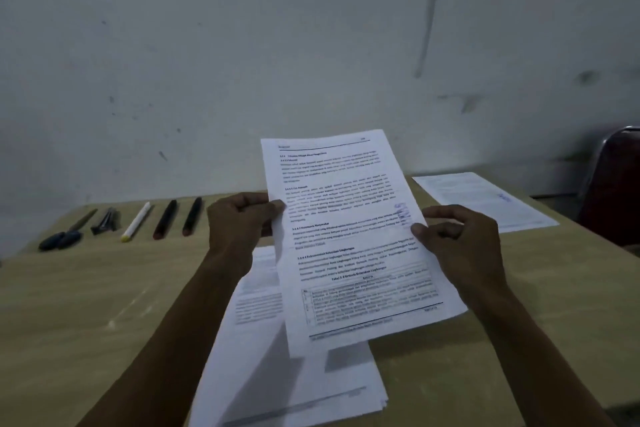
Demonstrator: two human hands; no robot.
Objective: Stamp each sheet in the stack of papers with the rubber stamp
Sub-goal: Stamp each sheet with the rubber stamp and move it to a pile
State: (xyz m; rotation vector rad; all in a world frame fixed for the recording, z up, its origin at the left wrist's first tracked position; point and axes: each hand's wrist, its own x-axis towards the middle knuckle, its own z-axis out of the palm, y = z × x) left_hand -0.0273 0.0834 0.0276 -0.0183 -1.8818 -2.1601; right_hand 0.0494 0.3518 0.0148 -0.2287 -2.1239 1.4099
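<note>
Currently both hands hold one printed sheet point(349, 236) raised off the wooden table point(86, 305), tilted with its top edge leaning away toward the wall point(242, 45); left hand point(239, 222) grips the sheet's left edge, fingers curled over it, thumb on the front; right hand point(460, 236) pinches the sheet's right edge, thumb tip on the printed face, remaining fingers curled behind the paper. Blue stamp mark point(403, 215) visible on the sheet near its right edge, just beside the right thumb; text too blurred to read.

Stack of papers point(294, 392) lies flat on the table directly below the held sheet, partly covered by it; stack edges slightly fanned at the lower right corner. Separate sheet point(485, 201) lies flat on the table to the right of the held sheet, beyond the right hand; it carries a small blue mark near its right side. Rubber stamp: cannot identify it.

Left of the held sheet, a row of items along the table's far edge: scissors with dark blue handles point(65, 232) farthest left; then a dark clip-like object point(105, 220), kind unclear; white marker with a yellow end point(136, 222); two dark pens point(178, 218), side by side, nearest the left hand. Dark red chair with a metal frame point(613, 184) stands right of the table, behind the separate sheet.
</note>
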